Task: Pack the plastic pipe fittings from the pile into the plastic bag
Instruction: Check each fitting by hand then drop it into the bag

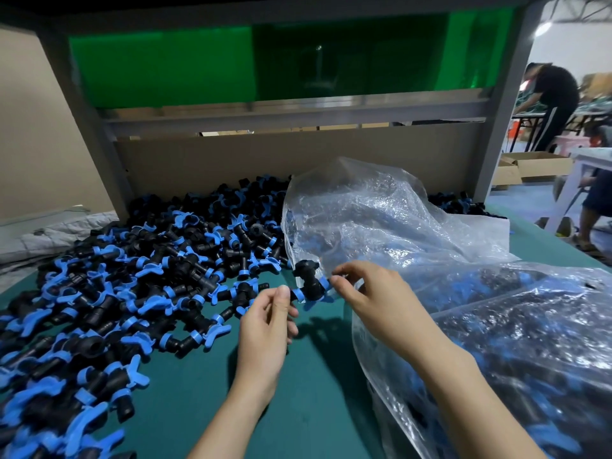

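We hold one fitting [309, 283] between both hands, just above the green surface [298, 392] and right at the mouth of the bag [364, 220]. Our left hand [268, 323] pinches the fitting's left stub between thumb and curled fingers. Our right hand [371, 296] pinches its right end with thumb and forefinger at a blue ring, the other fingers bent above it. That same pinch lies against the bag's edge, and we cannot tell whether it takes in the film as well. The fitting is black with blue rings and a blue winged tab, and its upper part sits against the clear film at the mouth. We cannot tell whether any of it is already inside. The bag stands crumpled and open towards the left, with a few dark fittings showing dimly through it. The pile [132, 276] spreads over the left of the surface, from the near edge back to the cardboard [265, 154] wall, and touches the bag's left side. Full bags [530, 342] lie to the right, under our right forearm. A green panel [165, 67] stands above the cardboard, and a person [556, 101] bends over a table far right.
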`<state>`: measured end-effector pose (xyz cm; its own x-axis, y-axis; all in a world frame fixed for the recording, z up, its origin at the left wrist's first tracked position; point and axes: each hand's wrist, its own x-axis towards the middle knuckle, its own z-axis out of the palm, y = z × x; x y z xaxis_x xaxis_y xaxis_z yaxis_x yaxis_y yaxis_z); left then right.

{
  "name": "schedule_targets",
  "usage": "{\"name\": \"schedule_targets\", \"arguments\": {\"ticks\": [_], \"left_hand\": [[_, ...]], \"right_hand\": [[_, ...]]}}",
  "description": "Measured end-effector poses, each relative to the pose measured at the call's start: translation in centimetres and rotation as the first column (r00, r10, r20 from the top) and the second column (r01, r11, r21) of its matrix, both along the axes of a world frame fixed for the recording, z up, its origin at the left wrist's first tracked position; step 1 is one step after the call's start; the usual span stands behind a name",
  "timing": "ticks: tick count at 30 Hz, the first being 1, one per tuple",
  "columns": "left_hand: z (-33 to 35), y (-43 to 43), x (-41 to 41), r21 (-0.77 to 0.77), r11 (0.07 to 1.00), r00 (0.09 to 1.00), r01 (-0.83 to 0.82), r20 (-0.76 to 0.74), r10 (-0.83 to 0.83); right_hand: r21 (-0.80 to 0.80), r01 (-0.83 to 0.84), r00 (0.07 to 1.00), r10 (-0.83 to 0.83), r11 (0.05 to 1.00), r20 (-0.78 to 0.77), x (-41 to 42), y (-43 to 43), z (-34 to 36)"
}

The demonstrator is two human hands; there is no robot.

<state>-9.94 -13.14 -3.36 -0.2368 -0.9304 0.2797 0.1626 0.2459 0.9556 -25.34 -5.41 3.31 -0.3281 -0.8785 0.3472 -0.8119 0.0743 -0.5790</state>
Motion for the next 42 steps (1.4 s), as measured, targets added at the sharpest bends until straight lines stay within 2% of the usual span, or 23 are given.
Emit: {"name": "schedule_targets", "arguments": {"ticks": [3, 5, 9, 12, 16, 21, 23, 26, 30, 33, 37, 42], "left_hand": [[0.5, 0.4, 0.0, -0.071, 0.993, 0.993, -0.098, -0.072, 0.092], [0.7, 0.8, -0.3, -0.135, 0.984, 0.992, -0.12, -0.051, 0.114], [0.4, 1.3, -0.4, -0.317, 0.937, 0.979, -0.146, 0.091, 0.183], [0.2, 1.2, -0.2, -0.377, 0.912, 0.963, -0.162, 0.143, 0.23], [0.0, 0.9, -0.1, -0.355, 0.914, 0.961, -0.197, 0.115, 0.252], [-0.4, 0.7, -0.1, -0.295, 0.932, 0.96, -0.211, 0.115, 0.254], [-0.6, 0.6, 0.0, -0.267, 0.939, 0.961, -0.217, 0.111, 0.253], [-0.6, 0.6, 0.1, -0.235, 0.947, 0.964, -0.219, 0.1, 0.247], [-0.2, 1.4, 0.4, -0.23, 0.952, 0.97, -0.201, 0.089, 0.226], [-0.1, 2.3, 0.5, -0.17, 0.974, 0.985, -0.15, 0.061, 0.162], [0.0, 5.0, 0.2, -0.11, 0.994, 0.999, -0.005, 0.037, 0.009], [0.9, 8.5, -2.0, 0.016, 0.977, 0.977, 0.211, 0.014, -0.211]], "right_hand": [[0.202, -0.042, 0.996, 0.055, 0.978, -0.063, -0.1, 0.0, -0.8], [0.271, -0.044, 0.995, 0.066, 0.962, -0.071, 0.0, -0.1, -1.4], [0.282, -0.033, 0.998, 0.049, 0.959, -0.051, -0.4, -0.2, -2.0], [0.27, -0.002, 0.999, 0.016, 0.963, -0.05, -0.8, -0.2, -2.0], [0.252, 0.024, 0.986, 0.019, 0.967, -0.165, -1.5, 0.2, -1.2], [0.364, -0.065, 0.904, 0.209, 0.929, -0.373, -0.9, 1.2, 0.2], [0.411, -0.052, 0.861, 0.249, 0.91, -0.444, -0.5, 1.4, 0.1], [0.476, 0.059, 0.834, 0.218, 0.878, -0.506, 0.2, 1.7, 0.1], [0.308, 0.173, 0.791, 0.055, 0.936, -0.609, 0.5, 2.3, -0.2], [0.162, 0.104, 0.857, -0.006, 0.981, -0.515, 0.6, 3.2, -0.1], [-0.081, 0.056, 0.984, -0.069, 0.995, -0.165, 1.2, 3.9, 1.4], [-0.327, 0.046, 0.997, -0.022, 0.944, 0.076, 2.3, 4.3, 4.5]]}}
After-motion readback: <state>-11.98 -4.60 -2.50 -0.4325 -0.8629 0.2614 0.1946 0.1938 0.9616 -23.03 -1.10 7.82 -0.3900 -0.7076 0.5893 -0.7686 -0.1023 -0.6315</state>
